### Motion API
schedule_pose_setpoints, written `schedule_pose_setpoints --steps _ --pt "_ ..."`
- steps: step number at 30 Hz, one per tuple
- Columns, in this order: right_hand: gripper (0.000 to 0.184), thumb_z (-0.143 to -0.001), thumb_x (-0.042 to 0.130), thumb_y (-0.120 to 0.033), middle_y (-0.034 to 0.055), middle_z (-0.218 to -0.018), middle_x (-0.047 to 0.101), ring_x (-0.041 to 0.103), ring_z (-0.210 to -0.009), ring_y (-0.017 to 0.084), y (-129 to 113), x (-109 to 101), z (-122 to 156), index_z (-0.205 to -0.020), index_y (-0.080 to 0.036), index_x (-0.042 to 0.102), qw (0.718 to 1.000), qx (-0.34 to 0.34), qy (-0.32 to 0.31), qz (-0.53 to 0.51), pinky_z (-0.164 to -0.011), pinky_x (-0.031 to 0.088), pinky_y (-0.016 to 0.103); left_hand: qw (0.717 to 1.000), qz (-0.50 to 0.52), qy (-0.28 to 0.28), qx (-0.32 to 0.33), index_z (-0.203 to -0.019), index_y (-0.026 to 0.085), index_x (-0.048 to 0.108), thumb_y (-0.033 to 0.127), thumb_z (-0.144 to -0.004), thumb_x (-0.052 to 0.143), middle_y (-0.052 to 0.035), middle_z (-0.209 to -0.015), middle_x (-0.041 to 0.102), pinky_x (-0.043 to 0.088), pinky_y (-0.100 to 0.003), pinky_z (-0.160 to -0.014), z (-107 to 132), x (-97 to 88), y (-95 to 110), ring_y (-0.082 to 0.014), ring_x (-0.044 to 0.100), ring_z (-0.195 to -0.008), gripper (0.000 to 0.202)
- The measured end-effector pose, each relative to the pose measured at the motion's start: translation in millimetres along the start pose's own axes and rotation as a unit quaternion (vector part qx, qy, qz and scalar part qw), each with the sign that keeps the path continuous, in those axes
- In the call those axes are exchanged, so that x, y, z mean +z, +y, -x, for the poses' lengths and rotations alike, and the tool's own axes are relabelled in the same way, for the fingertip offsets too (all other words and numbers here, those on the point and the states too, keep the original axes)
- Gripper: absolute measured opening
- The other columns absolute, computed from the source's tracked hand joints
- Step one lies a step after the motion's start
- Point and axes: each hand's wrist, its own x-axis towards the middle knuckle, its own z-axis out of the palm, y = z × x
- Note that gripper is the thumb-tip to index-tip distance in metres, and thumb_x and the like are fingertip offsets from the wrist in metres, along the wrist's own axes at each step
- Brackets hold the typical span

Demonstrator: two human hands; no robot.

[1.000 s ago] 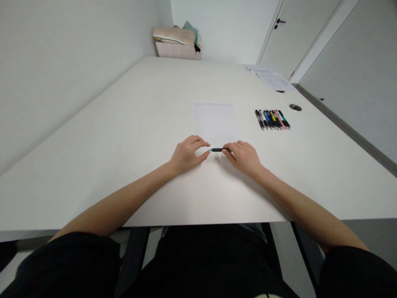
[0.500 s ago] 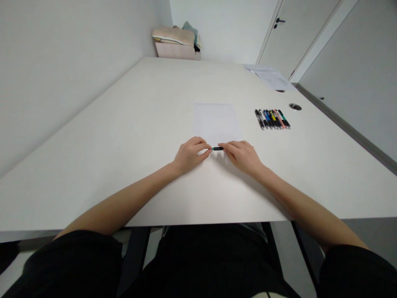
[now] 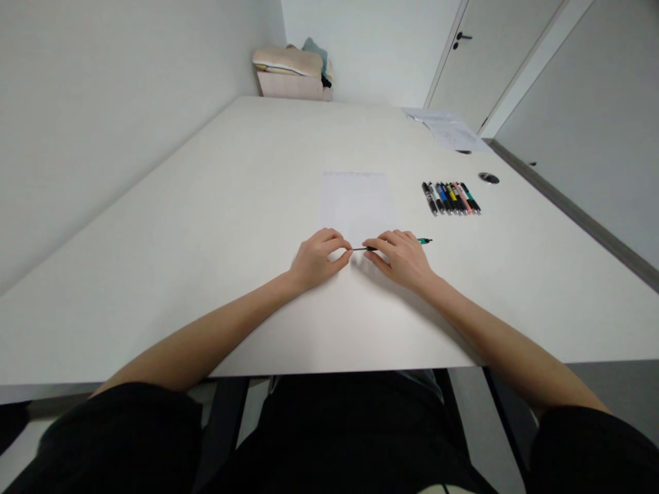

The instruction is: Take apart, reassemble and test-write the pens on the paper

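My left hand is closed in a pinch on the end of a thin dark pen refill, just in front of the paper. My right hand is wrapped around a green-and-black pen, whose green end with a dark tip sticks out beyond the knuckles. The refill runs straight between both sets of fingertips, meeting the pen's black front part at the right fingers. Most of the barrel is hidden by the right hand. A white sheet of paper lies flat behind the hands.
Several pens lie side by side to the right of the paper. Loose printed sheets rest at the far right, near a round desk fitting. Folded cloth is piled beyond the white table. A wall borders the left side.
The thin refill now shows between my hands, where a black pen part with a green bit showed before. The pen's green end now pokes out right of my right hand. Both hands stay nearly in place.
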Motion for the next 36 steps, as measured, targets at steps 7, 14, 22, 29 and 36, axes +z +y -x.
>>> schedule_pose_setpoints --steps 7,14,22,29,36 --pt "0.034 -0.094 0.038 -0.039 0.0058 -0.088 0.067 0.054 -0.078 0.018 1 0 1 -0.095 -0.023 0.068 0.999 0.016 0.028 0.008 -0.074 0.030 0.032 1.000 0.012 0.008 -0.006 -0.083 0.018 0.064 0.024 -0.083 0.055 -0.0040 -0.081 0.062 0.047 -0.027 -0.074 0 -1.5 0 -0.0146 0.058 -0.078 0.011" --pt "0.031 -0.092 0.041 -0.035 0.0046 -0.085 0.069 0.055 -0.076 0.017 0 2 0 -0.092 -0.022 0.069 0.999 0.022 0.030 0.007 -0.073 0.031 0.031 1.000 0.027 -0.004 -0.012 -0.084 0.019 0.063 0.027 -0.083 0.057 -0.0037 -0.081 0.062 0.047 -0.027 -0.074 1 -0.2 1 -0.0145 0.058 -0.079 0.011" --pt "0.027 -0.090 0.045 -0.033 0.0044 -0.081 0.068 0.055 -0.073 0.016 1 4 0 -0.087 -0.022 0.070 0.999 0.025 0.042 0.012 -0.070 0.031 0.030 1.000 0.029 0.007 -0.004 -0.082 0.018 0.063 0.023 -0.083 0.056 -0.0032 -0.081 0.061 0.046 -0.025 -0.072 0 -1.0 1 -0.0134 0.057 -0.076 0.009" --pt "0.022 -0.087 0.049 -0.030 0.0033 -0.077 0.068 0.055 -0.071 0.016 15 6 2 -0.083 -0.022 0.069 0.994 0.038 0.098 0.013 -0.068 0.031 0.030 0.999 0.021 0.019 -0.044 -0.080 0.017 0.063 0.023 -0.080 0.056 -0.0012 -0.074 0.056 0.044 -0.023 -0.064 -4 -10.1 -16 -0.0112 0.052 -0.067 0.009" --pt "0.021 -0.086 0.049 -0.030 0.0036 -0.077 0.068 0.057 -0.073 0.016 20 7 4 -0.083 -0.021 0.069 0.994 0.050 0.095 -0.003 -0.067 0.032 0.029 0.995 -0.023 -0.038 -0.091 -0.077 0.017 0.065 0.025 -0.076 0.057 -0.0007 -0.070 0.051 0.041 -0.026 -0.063 -5 -19.4 -41 -0.0132 0.050 -0.068 0.012"
